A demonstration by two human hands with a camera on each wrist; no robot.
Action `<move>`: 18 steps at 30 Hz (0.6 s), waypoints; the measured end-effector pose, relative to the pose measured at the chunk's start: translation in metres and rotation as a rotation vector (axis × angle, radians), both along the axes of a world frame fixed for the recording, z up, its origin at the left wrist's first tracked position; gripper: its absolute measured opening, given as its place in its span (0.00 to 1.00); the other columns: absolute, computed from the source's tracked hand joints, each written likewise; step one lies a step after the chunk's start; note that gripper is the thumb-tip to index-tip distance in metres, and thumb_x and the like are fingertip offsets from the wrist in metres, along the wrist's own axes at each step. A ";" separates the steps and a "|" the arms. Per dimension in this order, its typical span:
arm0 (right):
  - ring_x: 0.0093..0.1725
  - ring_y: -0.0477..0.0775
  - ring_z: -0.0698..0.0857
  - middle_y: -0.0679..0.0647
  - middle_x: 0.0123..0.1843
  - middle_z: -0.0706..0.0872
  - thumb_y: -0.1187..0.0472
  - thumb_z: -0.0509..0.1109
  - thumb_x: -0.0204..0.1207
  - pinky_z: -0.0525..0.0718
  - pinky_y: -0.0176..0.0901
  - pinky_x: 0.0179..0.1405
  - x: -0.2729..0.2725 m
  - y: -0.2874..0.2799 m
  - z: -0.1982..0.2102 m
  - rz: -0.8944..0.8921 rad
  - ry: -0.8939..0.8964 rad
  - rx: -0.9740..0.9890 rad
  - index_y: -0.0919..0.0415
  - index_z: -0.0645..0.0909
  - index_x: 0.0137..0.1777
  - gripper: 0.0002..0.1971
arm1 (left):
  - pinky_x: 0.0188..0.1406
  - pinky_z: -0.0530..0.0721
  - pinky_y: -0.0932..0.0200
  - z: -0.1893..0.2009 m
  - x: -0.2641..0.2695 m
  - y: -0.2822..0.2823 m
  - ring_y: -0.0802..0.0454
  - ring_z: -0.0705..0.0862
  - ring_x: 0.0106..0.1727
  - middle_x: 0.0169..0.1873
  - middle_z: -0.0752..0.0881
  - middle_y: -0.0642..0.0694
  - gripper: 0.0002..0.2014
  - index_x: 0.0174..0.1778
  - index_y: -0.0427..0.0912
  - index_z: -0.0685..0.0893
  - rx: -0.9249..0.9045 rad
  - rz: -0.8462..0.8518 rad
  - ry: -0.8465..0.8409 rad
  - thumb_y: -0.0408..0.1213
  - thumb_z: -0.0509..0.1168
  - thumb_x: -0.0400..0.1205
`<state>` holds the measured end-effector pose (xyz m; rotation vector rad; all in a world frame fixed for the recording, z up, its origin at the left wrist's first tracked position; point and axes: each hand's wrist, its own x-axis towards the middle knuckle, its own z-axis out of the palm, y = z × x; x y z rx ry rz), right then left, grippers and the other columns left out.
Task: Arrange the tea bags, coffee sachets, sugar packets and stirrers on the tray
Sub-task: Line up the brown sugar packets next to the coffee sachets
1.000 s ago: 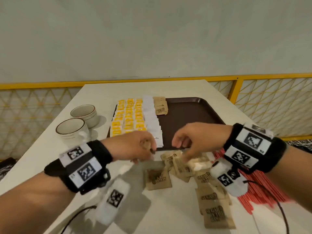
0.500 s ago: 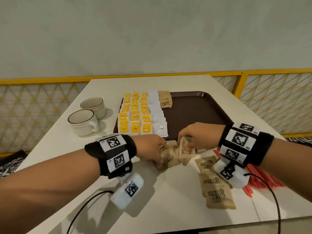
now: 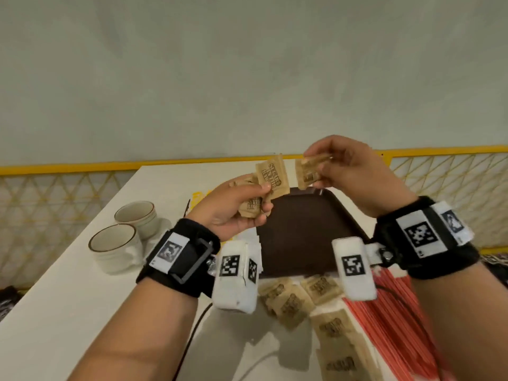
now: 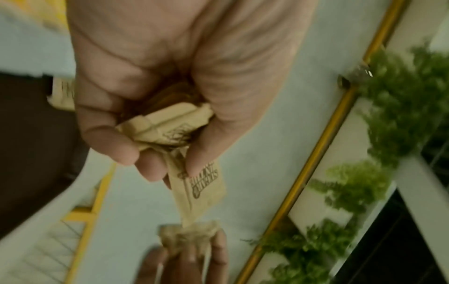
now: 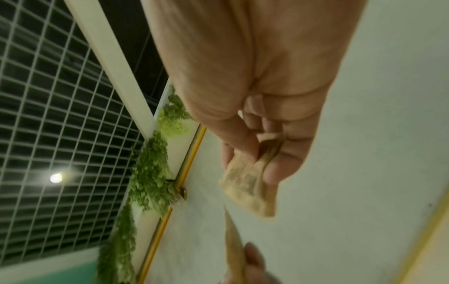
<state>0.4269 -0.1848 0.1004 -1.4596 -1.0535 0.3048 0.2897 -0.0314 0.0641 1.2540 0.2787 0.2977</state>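
Both hands are raised above the dark brown tray (image 3: 299, 237). My left hand (image 3: 236, 207) grips a bunch of brown sugar packets (image 3: 272, 177), one standing up between thumb and fingers; the left wrist view shows folded packets (image 4: 170, 126) in its curled fingers. My right hand (image 3: 341, 166) pinches another brown packet (image 3: 308, 174), seen hanging from its fingertips (image 5: 250, 184). More brown packets (image 3: 297, 298) lie on the white table in front of the tray. Red stirrers (image 3: 390, 312) lie at the right. Yellow sachets (image 3: 199, 195) on the tray are mostly hidden behind my left hand.
Two white cups (image 3: 118, 246) (image 3: 137, 215) stand on the table left of the tray. A yellow railing (image 3: 68, 169) with mesh runs behind the table. Cables from the wrist cameras trail over the table's near edge.
Both hands have lifted from the packet pile on the table up above the tray, each carrying brown packets. The head view has tilted upward.
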 end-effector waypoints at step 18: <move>0.34 0.44 0.82 0.55 0.37 0.89 0.58 0.75 0.74 0.79 0.41 0.38 0.019 0.024 -0.022 0.059 -0.309 -0.382 0.54 0.88 0.42 0.02 | 0.47 0.90 0.52 -0.019 0.047 -0.010 0.43 0.90 0.47 0.53 0.87 0.32 0.35 0.62 0.29 0.80 -0.491 -0.069 -0.042 0.61 0.56 0.79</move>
